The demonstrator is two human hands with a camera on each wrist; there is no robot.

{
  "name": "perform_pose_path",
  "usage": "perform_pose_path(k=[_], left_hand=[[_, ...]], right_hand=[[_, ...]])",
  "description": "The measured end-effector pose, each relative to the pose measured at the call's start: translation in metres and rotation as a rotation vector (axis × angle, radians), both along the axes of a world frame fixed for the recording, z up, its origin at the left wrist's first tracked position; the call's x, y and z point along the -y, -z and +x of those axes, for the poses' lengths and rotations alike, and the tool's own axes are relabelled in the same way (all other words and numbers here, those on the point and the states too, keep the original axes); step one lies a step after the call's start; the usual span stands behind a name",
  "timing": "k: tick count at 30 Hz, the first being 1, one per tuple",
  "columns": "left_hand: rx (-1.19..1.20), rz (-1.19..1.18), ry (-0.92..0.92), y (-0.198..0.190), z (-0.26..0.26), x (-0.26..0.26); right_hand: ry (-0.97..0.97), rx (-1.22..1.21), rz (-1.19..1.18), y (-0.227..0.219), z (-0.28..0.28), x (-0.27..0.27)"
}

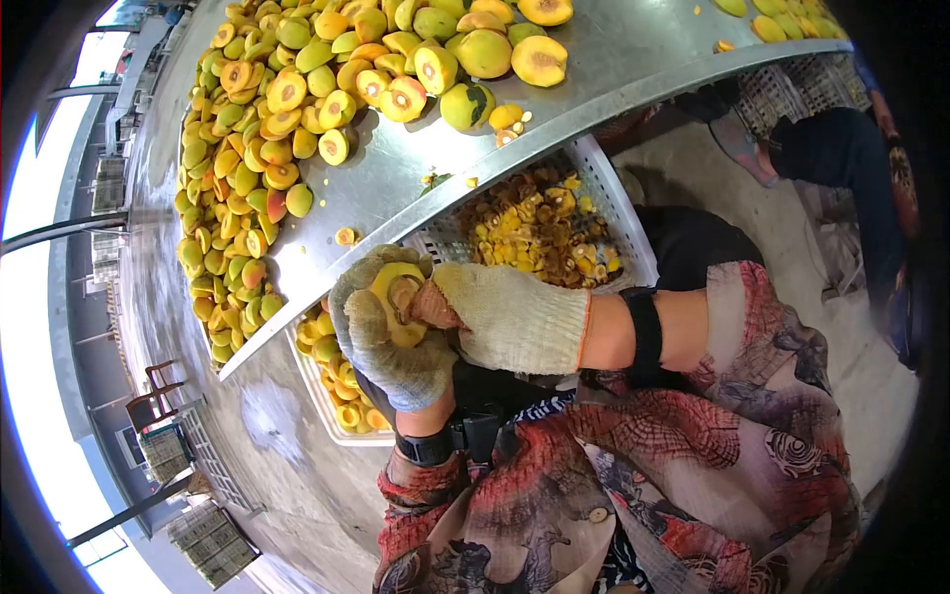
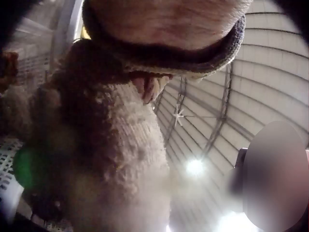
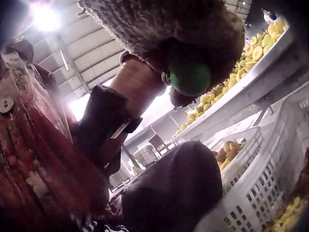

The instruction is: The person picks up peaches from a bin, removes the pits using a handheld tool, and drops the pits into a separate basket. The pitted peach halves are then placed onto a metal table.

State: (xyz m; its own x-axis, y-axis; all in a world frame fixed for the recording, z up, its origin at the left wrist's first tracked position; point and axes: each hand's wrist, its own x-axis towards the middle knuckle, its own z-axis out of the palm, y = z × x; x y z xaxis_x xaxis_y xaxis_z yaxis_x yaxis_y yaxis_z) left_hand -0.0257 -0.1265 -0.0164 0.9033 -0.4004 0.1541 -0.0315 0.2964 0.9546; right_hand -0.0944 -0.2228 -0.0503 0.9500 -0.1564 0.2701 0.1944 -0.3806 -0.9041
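Note:
In the head view my gloved left hand (image 1: 381,342) cups a yellow peach half (image 1: 398,332), cut face up, with fingers curled round its side. My right hand (image 1: 515,315), in a white knitted glove with bare fingertips showing, grips a small loop-shaped pitting knife (image 1: 404,294) against the cut face. Most of the knife is hidden in that hand. Both hands are close together beside the metal table's edge. The wrist views mostly show dark, blurred glove fabric; the peach half is not clearly seen there.
Peaches, many of them halved (image 1: 287,91), lie heaped on the metal table (image 1: 381,163). Below its edge stands a white crate (image 1: 633,233) of pits and scraps. Another crate (image 1: 315,396) of peach halves is at left. A person's leg (image 1: 841,153) shows at right.

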Motion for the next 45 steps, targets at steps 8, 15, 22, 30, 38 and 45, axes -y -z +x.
perform_pose_path(k=[8,15,22,30,38,45], left_hand=[[0.071,0.087,0.004,-0.004,-0.003,-0.005],[0.331,0.010,-0.003,0.004,-0.002,-0.003],[0.183,-0.003,0.051,0.000,-0.006,-0.008],[-0.028,0.156,0.087,0.001,-0.002,-0.018],[0.211,0.125,0.092,0.007,0.001,-0.018],[-0.208,0.137,0.237,-0.002,0.007,-0.026]], right_hand=[[-0.042,-0.015,-0.048,-0.001,-0.004,-0.006],[-0.130,-0.113,0.051,-0.001,-0.013,-0.012],[-0.172,-0.258,0.141,-0.007,-0.021,-0.012],[-0.218,-0.221,0.053,-0.021,-0.022,-0.001],[-0.275,-0.405,0.024,-0.026,-0.020,-0.005],[-0.167,-0.244,-0.004,-0.004,-0.024,-0.017]])
